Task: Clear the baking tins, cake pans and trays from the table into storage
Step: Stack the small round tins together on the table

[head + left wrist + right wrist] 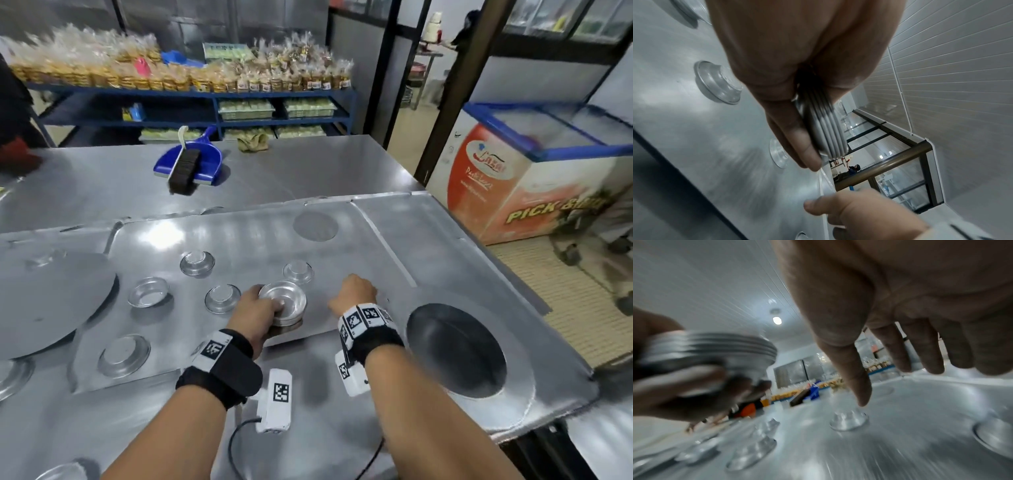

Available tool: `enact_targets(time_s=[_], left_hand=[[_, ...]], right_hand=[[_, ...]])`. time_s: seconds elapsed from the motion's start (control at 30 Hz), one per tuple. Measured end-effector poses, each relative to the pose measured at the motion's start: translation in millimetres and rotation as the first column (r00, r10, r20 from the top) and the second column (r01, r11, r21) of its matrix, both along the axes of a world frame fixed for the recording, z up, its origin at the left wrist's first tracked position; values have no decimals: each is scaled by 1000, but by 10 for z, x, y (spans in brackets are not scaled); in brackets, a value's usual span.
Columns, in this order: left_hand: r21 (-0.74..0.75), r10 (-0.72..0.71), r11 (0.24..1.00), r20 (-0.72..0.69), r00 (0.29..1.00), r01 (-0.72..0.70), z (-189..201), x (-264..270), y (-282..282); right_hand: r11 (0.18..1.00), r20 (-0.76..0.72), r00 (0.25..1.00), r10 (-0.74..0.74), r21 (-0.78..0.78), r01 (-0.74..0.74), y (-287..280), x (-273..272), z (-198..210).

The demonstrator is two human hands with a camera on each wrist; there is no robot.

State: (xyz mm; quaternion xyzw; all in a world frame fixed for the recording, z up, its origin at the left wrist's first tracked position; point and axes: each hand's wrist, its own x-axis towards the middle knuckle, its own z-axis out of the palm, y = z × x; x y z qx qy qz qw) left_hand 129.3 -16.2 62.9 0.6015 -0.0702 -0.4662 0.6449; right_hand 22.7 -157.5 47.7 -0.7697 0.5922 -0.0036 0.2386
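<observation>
My left hand [263,305] grips a stack of small fluted aluminium tins [282,303] just above the large flat tray [342,246]; the left wrist view shows the stack's [826,129] ribbed rims between thumb and fingers. To its right my right hand [356,291] hovers, holding nothing. In the right wrist view its fingers [920,350] hang loose above a single tin [849,420], not touching it. Loose tins lie on the tray at far right [298,271], far left [197,263] and centre [222,298]. A big round pan [457,349] sits at the right.
A large round metal disc [44,298] lies at the left, more tins [124,354] near it. A blue dustpan with brush [191,161] and a cloth [253,142] lie on the far table. Beyond stand stocked shelves [205,96]; a chest freezer [534,178] at right.
</observation>
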Motion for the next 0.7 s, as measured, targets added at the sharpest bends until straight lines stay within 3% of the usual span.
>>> enact_targets(time_s=[0.23, 0.5, 0.57, 0.7], left_hand=[[29, 9, 1000, -20, 1000, -9, -224, 379, 224], [136, -43, 990, 57, 997, 35, -390, 446, 147], [142, -56, 989, 49, 997, 49, -369, 405, 110], [129, -84, 988, 21, 996, 81, -350, 327, 39]], right_hand=[[967, -235, 939, -252, -107, 233, -259, 193, -676], [922, -117, 916, -385, -99, 375, -455, 171, -1030], [890, -99, 893, -438, -186, 416, -439, 218, -1010], [889, -102, 890, -444, -177, 423, -472, 296, -896]])
